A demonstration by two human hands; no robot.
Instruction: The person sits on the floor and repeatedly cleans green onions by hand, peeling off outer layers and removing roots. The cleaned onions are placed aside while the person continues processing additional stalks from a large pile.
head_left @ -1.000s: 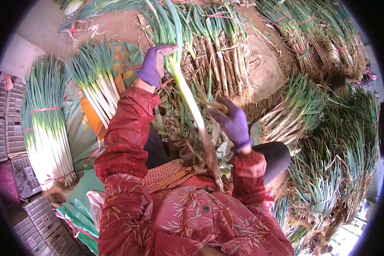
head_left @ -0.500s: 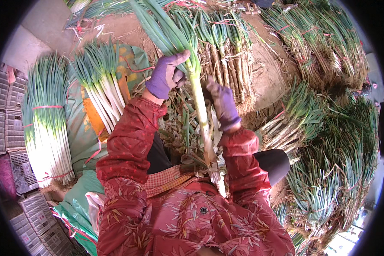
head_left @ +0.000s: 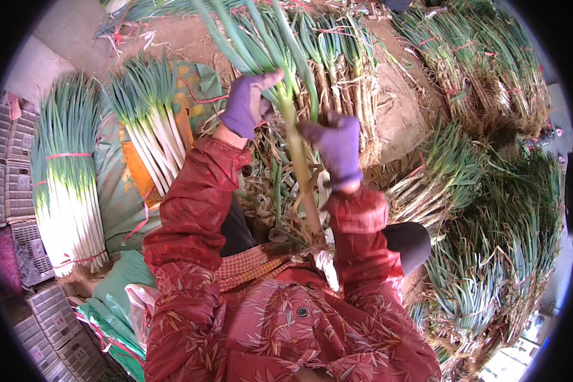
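Note:
My left hand (head_left: 243, 107), in a purple glove with darkened fingertips, is wrapped round a long green onion (head_left: 297, 149) just where its leaves part from the stalk. The onion stands tilted in front of me, leaves pointing away and the root end near my lap. On its right side, my right hand (head_left: 339, 151), gloved alike, is closed with its fingers at the lower end of an outer leaf (head_left: 311, 95) that hangs apart from the stalk. Its fingertips are partly hidden. Brownish loose skin shows along the stalk's lower part. A heap of peelings (head_left: 261, 181) lies beneath.
At the left lie a large tied bundle of cleaned onions (head_left: 73, 197) and a smaller pile (head_left: 153, 134) on green and orange sacking. Uncleaned bundles lie ahead (head_left: 337, 89) and at the right (head_left: 496, 254). Grey plastic crates (head_left: 54, 318) are stacked at the far left.
My right hand has closed in beside the stalk, and an outer leaf now bends down to it. The stalk looks browner, with loose skin along it. My left hand keeps its hold.

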